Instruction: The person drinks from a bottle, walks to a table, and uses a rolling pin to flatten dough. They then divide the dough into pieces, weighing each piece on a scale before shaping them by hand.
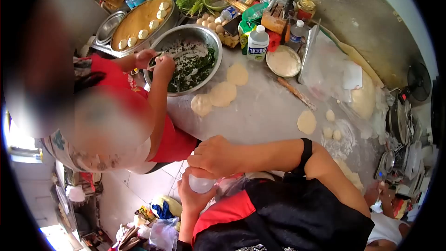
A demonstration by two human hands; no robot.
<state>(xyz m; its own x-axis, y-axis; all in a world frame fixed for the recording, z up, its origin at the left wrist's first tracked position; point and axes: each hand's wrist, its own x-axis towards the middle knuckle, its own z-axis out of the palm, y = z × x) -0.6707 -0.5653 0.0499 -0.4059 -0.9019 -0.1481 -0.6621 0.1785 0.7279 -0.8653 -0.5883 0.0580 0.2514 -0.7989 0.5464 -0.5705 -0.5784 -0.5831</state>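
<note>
My two hands meet in front of my body, just off the near edge of the worktop (265,111), around a whitish, see-through container (202,184). My left hand (191,197) wraps it from the side, thumb and fingers curved against its wall; my right hand (214,157), reaching in from the right with a black band (305,154) farther up that arm, is closed over its top. So the container sits between them — left hand at its side and underneath, right hand above — and much of it is hidden by my fingers, so I can't tell exactly what kind it is.

Beyond my hands, three overlapping or nearly touching dough rounds (223,94) run toward a big steel bowl (215,69) of chopped greens and a white crumbly filling. Another person (111,107) in red works over that bowl, a piece of dough in their hands. Behind it is a wide pan (134,21) with a row of white buns (154,24) near its edge.

To the right on the worktop lie a single dough round (306,122), small dough lumps (328,133) next to scattered flour (344,140), and a rolling pin (296,93) — its upper end close to a bowl of flour (283,61). A white-capped bottle (258,43) stands beside that bowl.
</note>
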